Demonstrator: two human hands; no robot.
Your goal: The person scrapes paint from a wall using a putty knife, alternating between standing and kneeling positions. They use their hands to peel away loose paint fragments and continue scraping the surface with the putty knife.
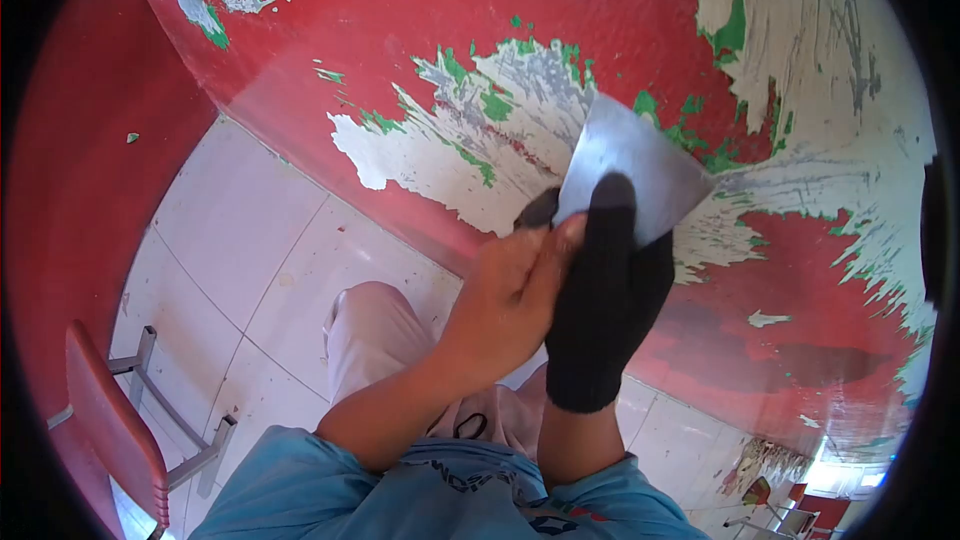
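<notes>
A wide metal paint scraper [632, 155] is held up in front of the red wall, its flat blade tilted toward the upper right. My right hand [608, 315], in a black knitted glove, grips it with one finger laid along the blade. Bare and closed, my left hand [505, 295] meets the glove at the base of the blade. The handle is hidden by the hands. Behind the blade lies a scraped patch [500, 135] of the wall, with white, grey and green layers showing through the red paint.
The red wall [330, 10] curves across the view, with a larger stripped area [800, 70] on the right. A red chair [115, 420] with metal legs stands at lower left on the tiled floor [260, 230]. Paint flakes pile up [765, 465] at lower right.
</notes>
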